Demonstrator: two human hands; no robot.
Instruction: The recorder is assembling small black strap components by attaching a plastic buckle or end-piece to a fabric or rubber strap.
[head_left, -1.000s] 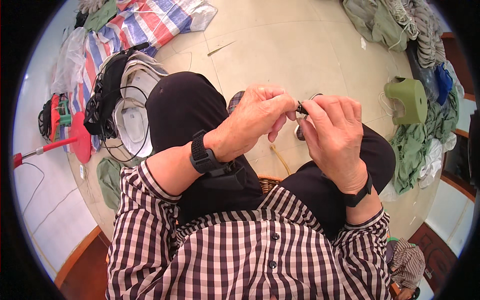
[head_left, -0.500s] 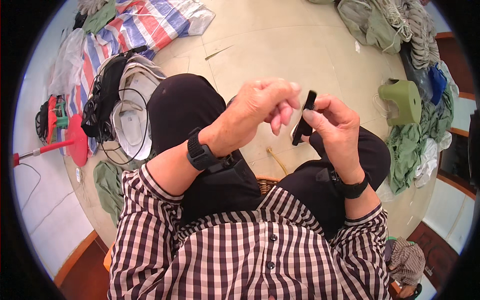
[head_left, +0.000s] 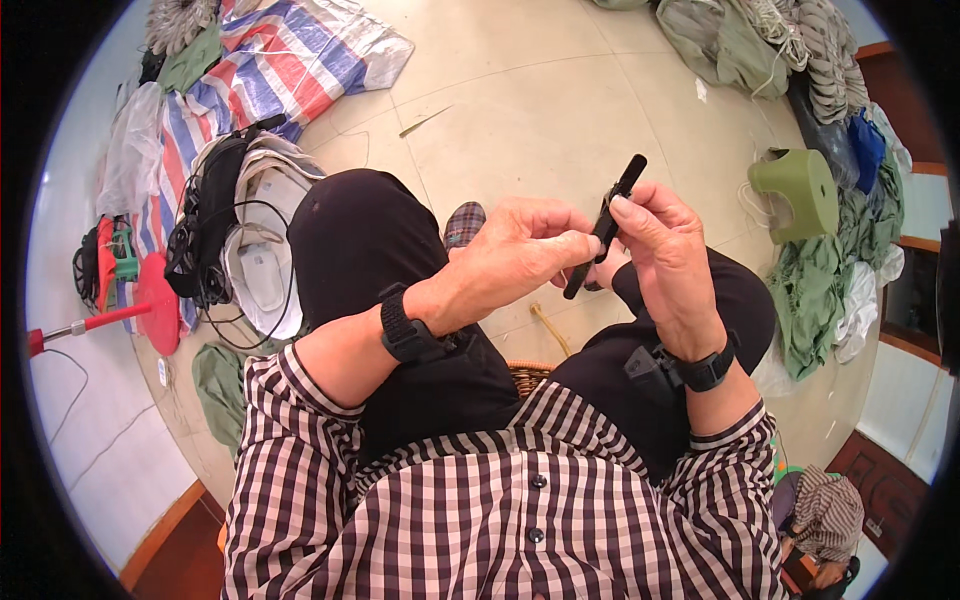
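A slim, dark black bar (head_left: 580, 278) with rounded ends slants up to the right in front of me, above the gap between my knees. My right hand (head_left: 667, 245) pinches it near the middle between thumb and fingers. From the other side my left hand (head_left: 520, 250) is closed, its thumb tip and fingertips meeting the bar's edge just below the right thumb. Whether anything thin lies between those left fingers is hidden. Dark straps with small black devices circle both my wrists. What kind of piece the bar is does not show.
Below my hands, a wicker basket (head_left: 528, 377) sits between my legs. On the left are a pale bag (head_left: 270, 270) with black cables and a red round-based stand (head_left: 158, 303). At right stands a green stool (head_left: 795, 195) by green cloth (head_left: 808, 310). A person (head_left: 822, 515) is at lower right.
My left hand, apart from the bar before, has come down and right to touch it. The bar has shifted slightly with my right hand, which keeps its pinch.
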